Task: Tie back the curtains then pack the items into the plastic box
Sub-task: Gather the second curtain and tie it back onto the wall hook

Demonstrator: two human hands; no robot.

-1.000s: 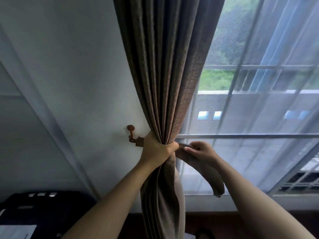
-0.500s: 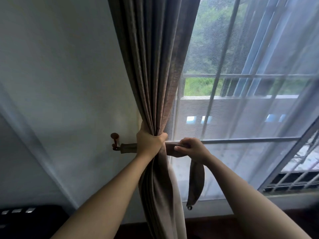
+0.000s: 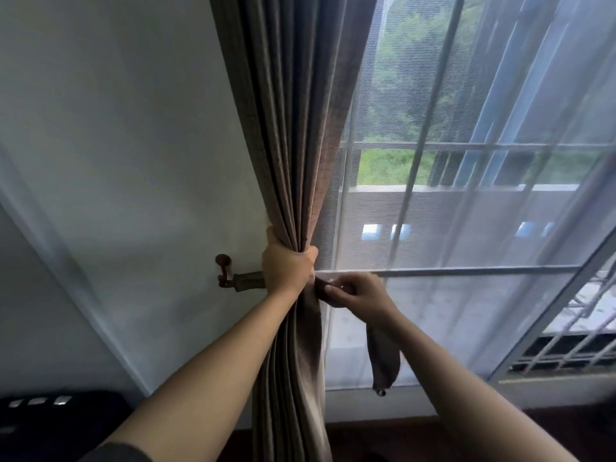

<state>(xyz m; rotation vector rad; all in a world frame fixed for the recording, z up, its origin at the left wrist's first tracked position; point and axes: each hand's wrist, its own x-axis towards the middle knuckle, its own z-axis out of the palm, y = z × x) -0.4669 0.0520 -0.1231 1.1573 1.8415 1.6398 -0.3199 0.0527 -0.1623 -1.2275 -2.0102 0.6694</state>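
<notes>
A brown pleated curtain point(image 3: 293, 135) hangs down the middle of the view. My left hand point(image 3: 287, 265) grips it in a tight bunch at waist height. A matching brown tieback strap point(image 3: 383, 356) runs from a round wall hook point(image 3: 222, 261) behind the bunch. My right hand point(image 3: 355, 291) pinches the strap just right of the curtain, and the strap's loose end hangs below my right wrist with a small metal ring at its tip. The plastic box is not in view.
A sheer white curtain point(image 3: 466, 228) covers the window with grey bars on the right. A pale wall point(image 3: 116, 161) is to the left. A dark object point(image 3: 56, 418) with white labels sits at the bottom left.
My right hand has moved left, bringing the strap up against the curtain bunch. My left hand keeps its grip on the curtain. The view has shifted slightly.
</notes>
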